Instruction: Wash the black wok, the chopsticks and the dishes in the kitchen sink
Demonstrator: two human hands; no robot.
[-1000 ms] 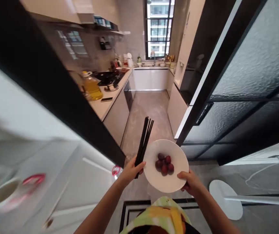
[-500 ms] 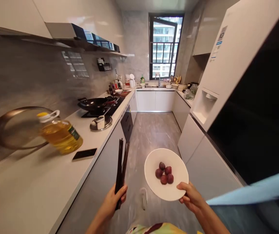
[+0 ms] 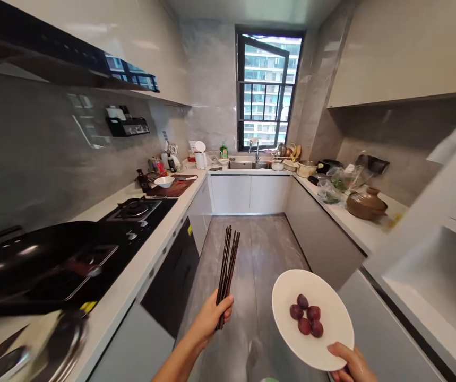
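My left hand (image 3: 213, 318) is closed round a bundle of dark chopsticks (image 3: 228, 265), which stand nearly upright above the floor. On the right, my right hand (image 3: 349, 361) grips the rim of a white plate (image 3: 287, 339), thumb on top and fingers beneath. Several dark red plums (image 3: 304, 326) lie clustered in the middle of the plate, which is tilted a little towards me. Both hands are held out in front of me over the floor, apart from each other and from the counters.
Along the left counter are a black wok (image 3: 32, 260), a gas hob (image 3: 132, 209) and a white bowl (image 3: 164, 182) on a cutting board (image 3: 172, 190). A sink (image 3: 247, 165) lies under the window. At right stand a brown clay pot (image 3: 367, 203) and the fridge (image 3: 430, 239).
I have moved forward into the kitchen; the oil bottle and phone have left view. The clay pot has come into view. The plate and chopsticks have shifted right in view, still held.
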